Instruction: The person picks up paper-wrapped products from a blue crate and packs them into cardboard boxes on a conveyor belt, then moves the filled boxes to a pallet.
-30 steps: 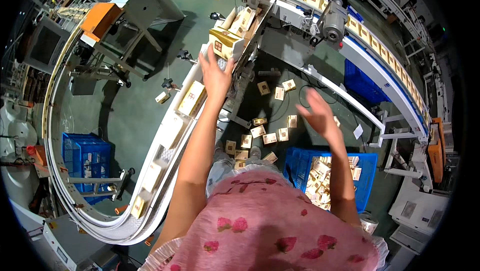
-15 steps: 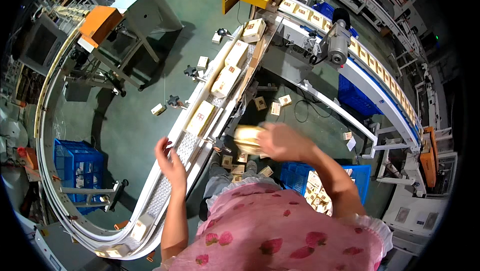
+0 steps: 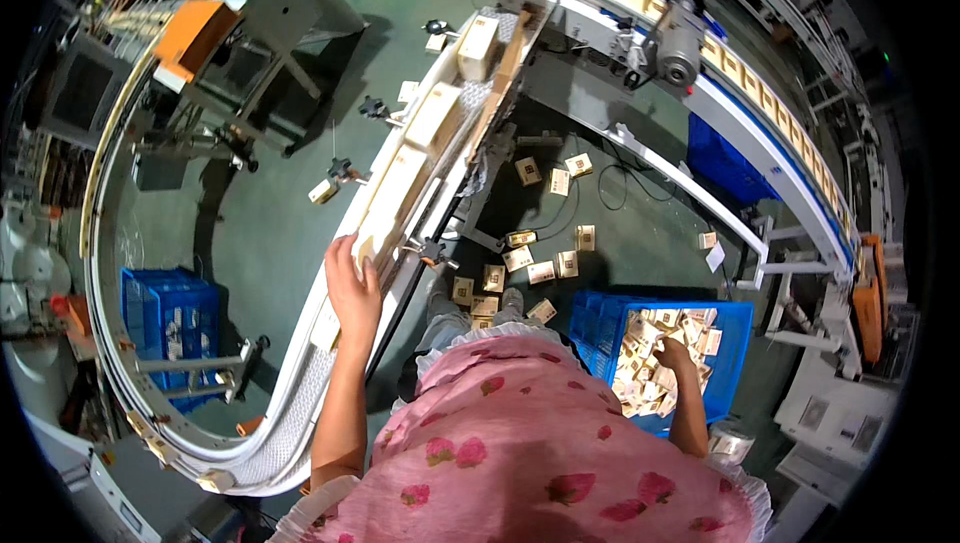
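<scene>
My left hand is over the conveyor belt, fingers stretched out and thumb apart. Its fingertips are at the near end of a cream box, perhaps touching it. Farther up the same belt stand more cream boxes in a line. On the right, my right hand reaches down into a blue crate heaped with small cream boxes. Its fingers are curled among them, and what they hold, if anything, is hidden.
Several small boxes lie scattered on the floor by my feet. A curved conveyor carries a row of boxes on the right, with a grey motor above it. Black knobs stick out along the near belt's guide rail. Another blue crate stands left.
My right hand, which held a cream box between belt and crate, has gone right and down into the crate. My left hand has moved slightly up to the belt's boxes. The view has shifted.
</scene>
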### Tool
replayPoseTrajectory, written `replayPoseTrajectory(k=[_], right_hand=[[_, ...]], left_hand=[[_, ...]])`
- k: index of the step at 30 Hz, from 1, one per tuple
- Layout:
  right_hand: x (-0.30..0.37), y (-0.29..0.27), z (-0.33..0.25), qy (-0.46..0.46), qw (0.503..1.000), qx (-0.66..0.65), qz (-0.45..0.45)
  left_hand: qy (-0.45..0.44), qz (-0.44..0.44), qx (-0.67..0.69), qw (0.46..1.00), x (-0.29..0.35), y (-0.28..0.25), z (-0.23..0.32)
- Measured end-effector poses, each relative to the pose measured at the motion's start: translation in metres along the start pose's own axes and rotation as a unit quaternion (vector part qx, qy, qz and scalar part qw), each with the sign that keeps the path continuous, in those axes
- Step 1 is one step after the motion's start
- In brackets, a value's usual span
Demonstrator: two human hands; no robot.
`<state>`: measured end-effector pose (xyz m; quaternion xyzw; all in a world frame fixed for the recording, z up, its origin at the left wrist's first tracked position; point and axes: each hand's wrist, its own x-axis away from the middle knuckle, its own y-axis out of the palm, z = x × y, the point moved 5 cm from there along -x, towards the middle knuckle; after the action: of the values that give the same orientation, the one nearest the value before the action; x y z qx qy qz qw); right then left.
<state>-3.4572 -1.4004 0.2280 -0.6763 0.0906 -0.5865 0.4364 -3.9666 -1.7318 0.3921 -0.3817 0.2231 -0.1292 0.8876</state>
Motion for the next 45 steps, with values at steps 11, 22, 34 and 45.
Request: replayPoseTrajectory(k=[11,22,34,45], right_hand=[[-0.023,-0.002,-0.099,-0.185,0.98,-0.064,0.047],[-0.028,-0.055,-0.214,-0.413,0.906,-0.018,0.094],[0.003,-0.066,-0.296,-0.476,0.855,-0.12,0.169],[-0.005,-0.028,-0.33,-0.445,0.894,0.049,0.022]], left_hand=[[0.023,-0.134,0.183,0.974,0.045,0.067,0.065],[-0.019,-0.203,0.113,0.973,0.129,0.065,0.074],[-0.16,-0.088,0.166,0.969,0.168,-0.002,-0.002],[-0.227,0.023,0.23,0.946,0.154,-0.04,-0.049]])
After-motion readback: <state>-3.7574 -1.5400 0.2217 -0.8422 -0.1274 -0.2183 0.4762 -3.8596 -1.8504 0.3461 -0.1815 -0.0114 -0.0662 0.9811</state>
